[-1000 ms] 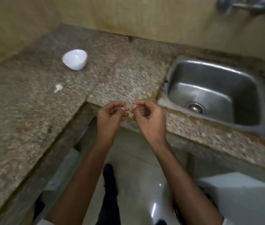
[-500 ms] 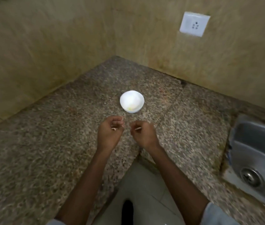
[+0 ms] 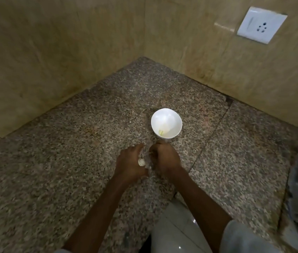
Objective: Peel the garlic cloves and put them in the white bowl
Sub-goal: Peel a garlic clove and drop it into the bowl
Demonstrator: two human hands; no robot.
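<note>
**Clove held at the hands, just short of the bowl**

A small whitish garlic clove was held in the left hand, whose grip was closed, the fingers curled round it, just above the speckled brown granite surface. The right hand was set close against it, its fingers curled toward the clove. Whether its grip had hold of skin or of nothing could not be told, since the fingertips were hidden and blurred. Pale wisps, probably papery skin, were seen between the two hands. The small round white bowl stood on the surface just beyond the right knuckles, apart from the clove, and a yellowish-green scrap lay at its bottom.

The step in hand was judged to be peeling, with the drop into the bowl not yet begun. It would be done well if the clove were pinched firmly at one end by the left hand while loose skin was caught at the tip by the right hand and drawn off along the length, not scraped. The clove would best be turned a little after each strip, so that no patch was missed. The light, clinging skin would best be shed beside the bowl, not over it. A short reach forward would then suffice, with care taken that the rim was not knocked.
</note>
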